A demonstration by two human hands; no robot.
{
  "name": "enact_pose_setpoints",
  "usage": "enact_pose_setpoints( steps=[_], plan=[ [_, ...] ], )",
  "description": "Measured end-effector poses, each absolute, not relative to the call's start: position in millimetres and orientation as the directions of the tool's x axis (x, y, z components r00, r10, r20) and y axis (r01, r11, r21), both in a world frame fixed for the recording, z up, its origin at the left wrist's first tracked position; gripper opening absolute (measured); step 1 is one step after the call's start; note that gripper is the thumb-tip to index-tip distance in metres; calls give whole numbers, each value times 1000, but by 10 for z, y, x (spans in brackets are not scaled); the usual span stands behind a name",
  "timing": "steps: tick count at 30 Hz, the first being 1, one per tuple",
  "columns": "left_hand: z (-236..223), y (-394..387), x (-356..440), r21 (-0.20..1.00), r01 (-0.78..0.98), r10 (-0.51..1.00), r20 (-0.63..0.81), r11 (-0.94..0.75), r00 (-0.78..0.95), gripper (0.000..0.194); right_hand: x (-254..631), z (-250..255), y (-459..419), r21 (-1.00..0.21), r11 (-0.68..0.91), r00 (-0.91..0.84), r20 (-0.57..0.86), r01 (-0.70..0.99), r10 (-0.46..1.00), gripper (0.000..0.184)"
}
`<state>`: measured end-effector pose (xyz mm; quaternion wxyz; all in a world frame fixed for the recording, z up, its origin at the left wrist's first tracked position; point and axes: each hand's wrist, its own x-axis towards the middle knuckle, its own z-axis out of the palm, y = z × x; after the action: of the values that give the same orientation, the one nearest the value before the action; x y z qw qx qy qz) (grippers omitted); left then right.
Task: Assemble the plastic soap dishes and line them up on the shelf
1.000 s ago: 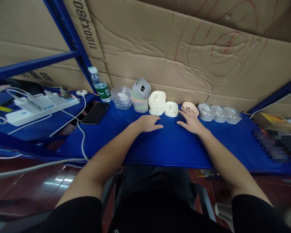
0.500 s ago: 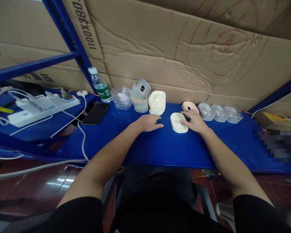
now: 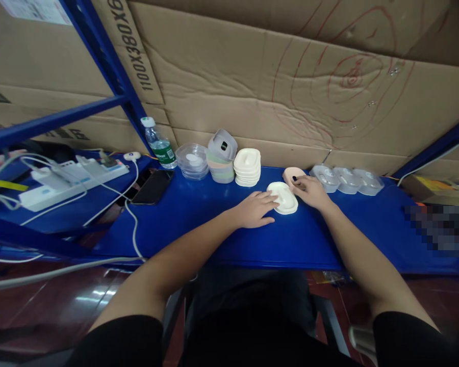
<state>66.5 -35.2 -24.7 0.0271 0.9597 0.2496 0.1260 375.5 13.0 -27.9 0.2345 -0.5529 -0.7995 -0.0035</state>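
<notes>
A cream oval lid (image 3: pixel 283 197) lies flat on the blue table (image 3: pixel 222 229) in front of me. My left hand (image 3: pixel 254 209) rests open on the table with its fingertips touching the lid's left edge. My right hand (image 3: pixel 309 191) reaches behind the lid, fingers curled on a pink oval piece (image 3: pixel 291 174) with a dark hole. A stack of cream lids (image 3: pixel 247 166) stands just behind to the left.
Along the cardboard back wall stand a water bottle (image 3: pixel 158 143), clear bowls (image 3: pixel 192 160), a stack of pastel containers with a grey one (image 3: pixel 222 156) on top, and three grey pieces (image 3: pixel 346 180). A phone (image 3: pixel 153 186), power strips (image 3: pixel 67 176) and cables lie at left.
The cream lid was pulled from the back row toward me by my right hand. My left hand slid right to touch it, and my right hand moved back to the pink piece.
</notes>
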Motion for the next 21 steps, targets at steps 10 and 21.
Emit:
enact_pose_setpoints(
  steps=[10,21],
  plan=[
    [-237,-375,708,28,346,341,264,-938,902,32,3770,-402,169,-365,311,-177,355,878,918,57],
    [103,-225,338,252,453,449,797,-855,404,57,3398,62,-275,-409,720,-545,472,561,693,72]
  ],
)
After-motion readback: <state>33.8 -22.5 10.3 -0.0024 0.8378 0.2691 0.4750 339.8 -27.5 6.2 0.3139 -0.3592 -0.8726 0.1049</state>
